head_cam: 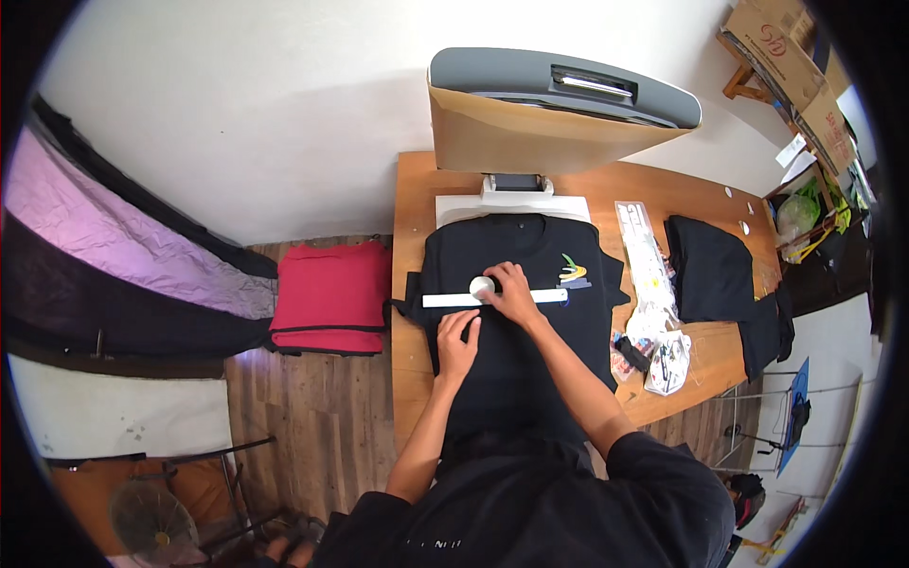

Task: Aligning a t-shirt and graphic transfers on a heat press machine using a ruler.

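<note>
A black T-shirt lies spread over the lower bed of a heat press, its neckline towards the press. Across its chest lies a white ruler. My right hand is at the ruler's middle, fingers on or beside a small round whitish disc; whether it grips the disc is not clear. Just below the ruler, my left hand rests on the shirt, fingers apart, fingertips near the ruler's lower edge. A coloured print in green, yellow and grey shows on the shirt, right of the ruler's upper edge.
The raised heat-press head, covered with brown sheet, stands behind the shirt. On the wooden table, transfer film, crumpled scraps and folded black garments lie to the right. Folded red fabric is at the left. A fan stands lower left.
</note>
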A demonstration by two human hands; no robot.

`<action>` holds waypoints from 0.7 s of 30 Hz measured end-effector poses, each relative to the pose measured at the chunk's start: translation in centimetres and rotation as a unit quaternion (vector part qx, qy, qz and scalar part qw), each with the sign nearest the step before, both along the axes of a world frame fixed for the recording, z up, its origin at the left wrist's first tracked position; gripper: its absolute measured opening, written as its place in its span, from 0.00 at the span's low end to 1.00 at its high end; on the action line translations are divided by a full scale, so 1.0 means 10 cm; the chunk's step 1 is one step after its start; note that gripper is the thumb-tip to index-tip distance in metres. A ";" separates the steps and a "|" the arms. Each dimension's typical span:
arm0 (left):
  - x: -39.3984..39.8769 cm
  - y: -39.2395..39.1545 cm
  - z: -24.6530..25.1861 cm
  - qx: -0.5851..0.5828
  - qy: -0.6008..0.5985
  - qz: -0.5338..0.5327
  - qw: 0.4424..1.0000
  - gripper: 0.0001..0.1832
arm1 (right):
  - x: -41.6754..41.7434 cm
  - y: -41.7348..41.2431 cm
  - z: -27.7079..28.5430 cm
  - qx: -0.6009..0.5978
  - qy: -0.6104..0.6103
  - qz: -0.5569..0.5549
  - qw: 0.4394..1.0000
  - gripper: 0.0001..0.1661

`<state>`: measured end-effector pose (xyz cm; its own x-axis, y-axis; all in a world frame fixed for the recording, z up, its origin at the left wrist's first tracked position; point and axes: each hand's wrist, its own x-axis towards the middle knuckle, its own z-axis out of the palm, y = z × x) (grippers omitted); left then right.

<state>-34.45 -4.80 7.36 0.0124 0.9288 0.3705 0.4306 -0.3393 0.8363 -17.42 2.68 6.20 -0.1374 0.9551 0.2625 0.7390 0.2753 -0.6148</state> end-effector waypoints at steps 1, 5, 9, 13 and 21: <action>-0.06 -0.01 -0.02 -0.003 -0.006 0.019 1.000 0.08 | -0.07 -0.10 0.15 0.001 -0.054 0.009 0.999 0.22; -0.19 -0.03 -0.08 -0.030 -0.008 0.023 0.999 0.08 | -0.08 -0.16 0.10 0.031 -0.085 0.054 0.994 0.17; -0.26 -0.02 -0.08 -0.041 -0.018 0.019 0.999 0.08 | -0.12 -0.04 0.00 0.041 0.131 0.025 0.990 0.08; -0.29 0.13 -0.06 -0.038 -0.008 0.027 0.999 0.08 | -0.26 0.17 -0.06 -0.196 0.370 -0.050 0.907 0.12; -0.18 0.44 -0.11 -0.020 0.127 0.003 0.992 0.11 | -0.43 0.22 -0.05 0.025 0.077 -0.099 0.992 0.16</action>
<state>-36.23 -0.42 6.28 0.0950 0.9428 0.3197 0.6315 -0.3053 0.7128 -21.71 4.84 5.70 0.0966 0.9447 0.3134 0.6804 0.1671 -0.7135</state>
